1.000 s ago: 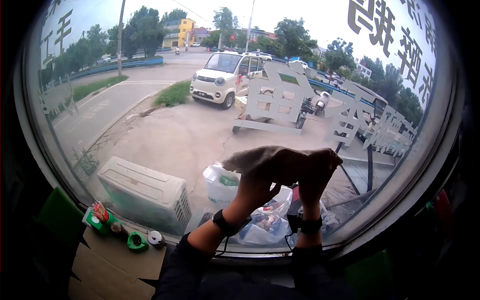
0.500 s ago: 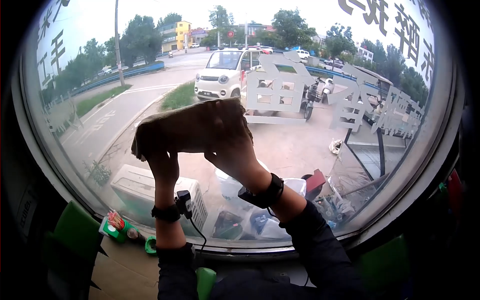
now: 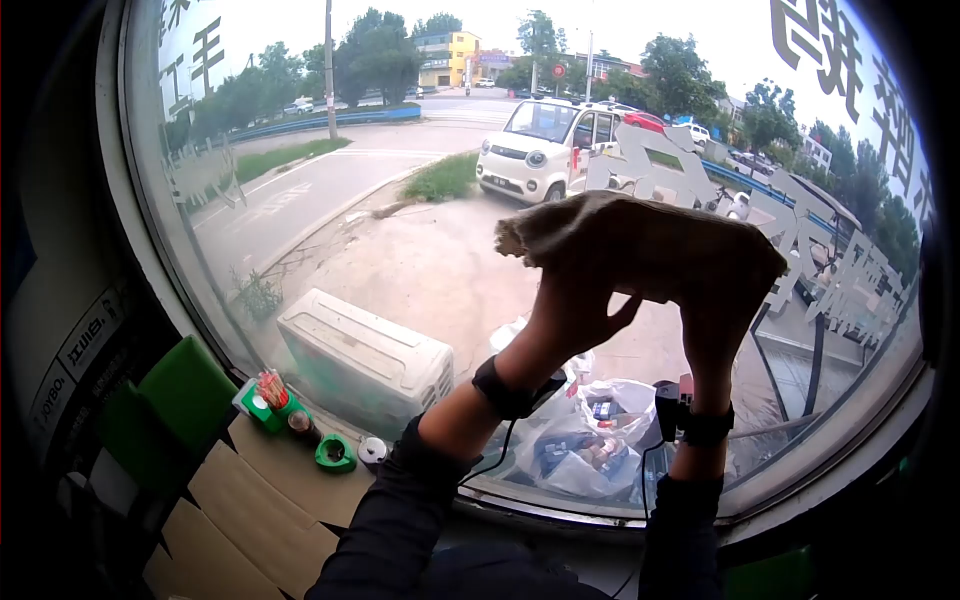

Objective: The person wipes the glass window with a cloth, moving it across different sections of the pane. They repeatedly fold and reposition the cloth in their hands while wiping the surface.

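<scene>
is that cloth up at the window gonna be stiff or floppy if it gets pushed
Probably floppy: the cloth crumples at its end beyond the left hand. It may stay fairly flat from there to the right hand, since that stretch shows little sag.

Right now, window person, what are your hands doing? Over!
Left hand, right hand: both on cloth. Cloth up at window. White lettering partly behind it.

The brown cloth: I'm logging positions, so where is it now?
In the head view, the brown cloth is right of centre, held by the left hand and right hand before the window, below and right of the white car outside.
</scene>
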Action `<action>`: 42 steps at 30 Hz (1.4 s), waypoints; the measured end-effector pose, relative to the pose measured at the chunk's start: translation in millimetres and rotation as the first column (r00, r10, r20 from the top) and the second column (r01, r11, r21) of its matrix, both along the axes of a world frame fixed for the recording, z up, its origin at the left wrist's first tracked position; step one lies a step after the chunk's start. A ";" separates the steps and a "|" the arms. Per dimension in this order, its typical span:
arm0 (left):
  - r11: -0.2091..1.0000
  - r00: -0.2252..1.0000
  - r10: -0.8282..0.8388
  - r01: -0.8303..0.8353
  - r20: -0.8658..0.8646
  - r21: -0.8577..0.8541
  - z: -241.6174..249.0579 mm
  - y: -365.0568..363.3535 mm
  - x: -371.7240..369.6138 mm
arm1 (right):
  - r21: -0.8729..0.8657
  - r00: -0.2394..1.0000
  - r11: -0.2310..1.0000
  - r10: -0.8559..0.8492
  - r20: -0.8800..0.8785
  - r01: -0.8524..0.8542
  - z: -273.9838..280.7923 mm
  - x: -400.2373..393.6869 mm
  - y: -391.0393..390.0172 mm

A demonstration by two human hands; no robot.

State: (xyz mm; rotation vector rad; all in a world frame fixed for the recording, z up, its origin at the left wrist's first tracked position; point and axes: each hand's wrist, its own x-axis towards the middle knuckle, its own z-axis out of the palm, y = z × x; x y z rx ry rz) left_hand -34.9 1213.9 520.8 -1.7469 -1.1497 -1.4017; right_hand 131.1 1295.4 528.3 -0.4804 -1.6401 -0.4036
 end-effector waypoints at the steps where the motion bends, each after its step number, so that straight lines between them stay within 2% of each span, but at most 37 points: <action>1: 0.997 0.997 -0.067 0.066 -0.025 -0.032 -8.4 6.1 21.1 | -0.107 0.974 0.979 0.155 -0.166 -0.174 -11.3 17.5 7.5; 2: 0.976 0.991 -0.136 0.130 -0.021 -0.173 -23.7 14.4 41.4 | -0.199 0.931 0.933 0.240 -0.276 -0.299 -28.6 32.9 18.4; 3: 0.931 0.979 -0.203 0.189 -0.011 -0.311 -41.3 23.8 59.3 | -0.211 0.977 0.968 0.097 -0.189 -0.137 -30.8 53.1 15.2; 4: 0.955 0.980 -0.181 0.154 -0.085 -0.252 -59.2 32.6 75.6 | -0.203 0.957 0.974 0.042 -0.287 -0.104 -53.8 68.8 30.9; 5: 0.973 0.975 -0.155 0.123 -0.159 -0.193 -72.0 39.0 86.8 | -0.205 0.987 0.979 -0.023 -0.162 -0.011 -65.7 84.1 34.1; 6: 0.971 0.972 -0.133 0.088 -0.194 -0.223 -84.9 46.9 94.7 | -0.187 0.992 0.975 -0.125 -0.026 0.118 -76.1 99.9 33.0; 7: 0.965 0.967 -0.120 0.060 -0.226 -0.254 -92.9 51.2 100.0 | -0.231 0.992 0.969 -0.103 -0.075 0.083 -86.0 107.6 36.1; 8: 0.988 0.959 -0.028 -0.017 -0.281 -0.155 -92.7 52.6 100.3 | -0.242 0.983 0.970 -0.034 -0.183 -0.012 -82.8 104.1 29.7; 9: 0.988 0.960 -0.030 -0.015 -0.279 -0.156 -92.8 54.1 99.2 | -0.241 0.956 0.965 0.031 -0.291 -0.105 -78.3 100.5 24.1; 11: 0.978 0.962 -0.035 -0.022 -0.272 -0.205 -86.5 51.2 90.6 | -0.223 0.989 0.972 -0.096 -0.111 0.070 -76.6 99.9 26.0; 12: 0.989 0.973 -0.036 0.002 -0.227 -0.148 -77.8 46.7 81.3 | -0.258 0.992 0.958 -0.118 0.045 0.126 -67.9 100.1 29.6; 13: 0.995 0.978 0.017 -0.036 -0.206 -0.089 -69.2 40.8 68.4 | -0.248 0.988 0.958 -0.155 -0.020 0.145 -63.6 87.5 28.7; 15: 0.992 0.985 0.064 -0.080 -0.163 -0.098 -45.4 20.7 39.9 | -0.246 0.999 0.969 -0.031 -0.009 0.028 -50.2 63.4 34.9; 17: 0.991 0.992 0.082 -0.091 -0.094 -0.099 -19.2 -1.9 4.6 | -0.276 0.981 0.946 0.133 -0.141 -0.168 -37.8 28.8 33.6; 19: 0.997 0.997 0.066 -0.068 -0.047 -0.042 2.9 -18.3 -31.3 | -0.019 0.997 0.999 0.039 -0.072 -0.040 0.5 -15.7 -3.0; 21: 0.987 0.981 0.163 -0.162 -0.104 0.011 17.6 -34.7 -66.1 | 0.060 0.983 0.981 0.184 0.017 -0.185 32.8 -49.3 -31.9; 23: 0.980 0.984 0.162 -0.169 -0.076 -0.100 15.1 -47.3 -96.1 | 0.098 0.992 0.994 0.031 0.125 -0.044 32.3 -73.1 -39.7; 24: 0.976 0.977 0.207 -0.210 -0.059 -0.050 5.2 -48.8 -107.4 | 0.042 0.980 0.999 0.018 0.200 -0.027 29.4 -82.4 -48.4; 25: 0.968 0.967 0.251 -0.252 -0.040 -0.001 -9.7 -49.9 -116.3 | 0.024 0.971 0.994 0.102 0.215 -0.109 15.1 -92.8 -42.7; 26: 0.947 0.947 0.321 -0.321 -0.013 -0.009 -27.6 -54.4 -119.2 | 0.021 0.967 0.993 0.106 0.230 -0.113 1.6 -100.5 -46.0; 27: 0.950 0.949 0.314 -0.314 0.020 -0.004 -49.4 -57.2 -122.1 | 0.016 0.963 0.993 0.110 0.244 -0.118 -15.6 -105.3 -50.7; 29: 0.948 0.953 0.296 -0.284 0.065 -0.146 -98.1 -67.4 -119.3 | -0.134 0.931 0.986 0.139 0.337 -0.099 -71.3 -109.6 -52.7; 31: 0.930 0.949 0.297 -0.262 0.106 -0.257 -152.3 -74.5 -108.4 | -0.163 0.918 0.985 0.115 0.379 -0.056 -131.8 -106.3 -57.5; 33: 0.889 0.937 0.332 -0.274 0.106 -0.367 -199.4 -84.2 -89.2 | -0.162 0.937 0.987 0.051 0.345 0.006 -202.2 -102.9 -54.9; 35: 0.810 0.898 0.428 -0.331 0.101 -0.485 -226.8 -88.2 -75.5 | -0.210 0.937 0.978 0.071 0.343 0.002 -234.1 -96.5 -61.2; 37: 0.799 0.888 0.457 -0.380 0.059 -0.466 -229.4 -83.8 -76.0 | -0.161 0.916 0.987 0.073 0.394 -0.009 -237.1 -93.5 -54.6; 39: 0.771 0.849 0.528 -0.479 0.002 -0.420 -205.0 -82.2 -74.6 | -0.283 0.909 0.959 0.144 0.390 -0.030 -205.8 -94.3 -53.5; 42: 0.875 0.905 0.417 -0.373 0.086 -0.309 -145.5 -75.8 -83.9 | -0.150 0.934 0.987 0.110 0.339 -0.062 -117.7 -95.5 -60.4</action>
